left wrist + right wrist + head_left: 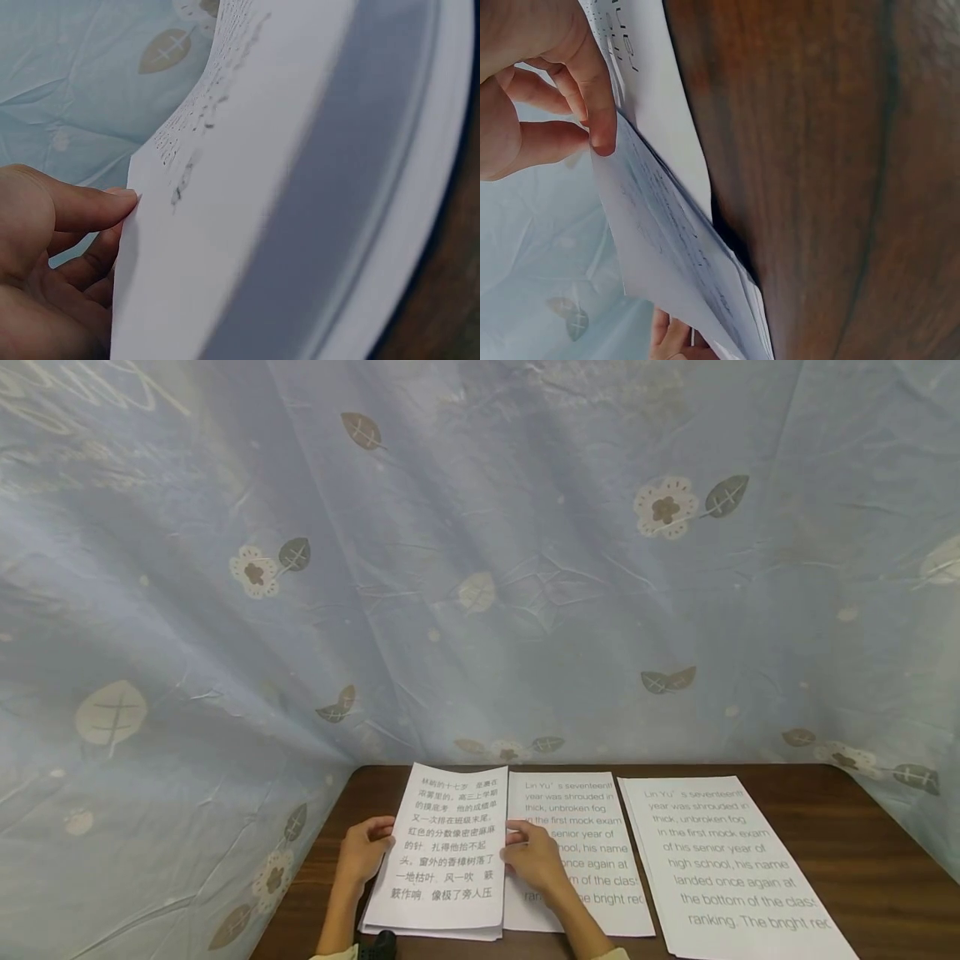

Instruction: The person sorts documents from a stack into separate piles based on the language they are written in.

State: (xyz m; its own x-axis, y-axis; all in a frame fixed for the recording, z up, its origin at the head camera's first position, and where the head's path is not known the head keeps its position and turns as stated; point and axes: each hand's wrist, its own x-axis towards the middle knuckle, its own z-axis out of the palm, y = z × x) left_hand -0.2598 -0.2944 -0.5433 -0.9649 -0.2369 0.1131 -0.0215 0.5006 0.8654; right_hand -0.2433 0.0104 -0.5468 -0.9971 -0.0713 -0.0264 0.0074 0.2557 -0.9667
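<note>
A printed sheet of paper (pixel 446 852) with large Chinese text is held by its two side edges, bowed, over a stack of paper (pixel 450 932). My left hand (pixel 365 850) pinches its left edge between thumb and fingers; in the left wrist view the thumb of the left hand (pixel 60 247) lies on the printed face. On the opposite edge, my right hand (pixel 536 860) pinches the sheet between thumb and forefinger. The right wrist view shows the lifted sheet (pixel 652 217) slanting above the pages below, with the right hand (pixel 547 90) at its edge.
Right of the held sheet lies a stack with English text (pixel 592 893), partly covered by my right forearm. Another English stack (pixel 720 868) lies farther right. All rest on a dark brown wooden table (pixel 810 810). A pale blue patterned curtain (pixel 555 568) hangs behind.
</note>
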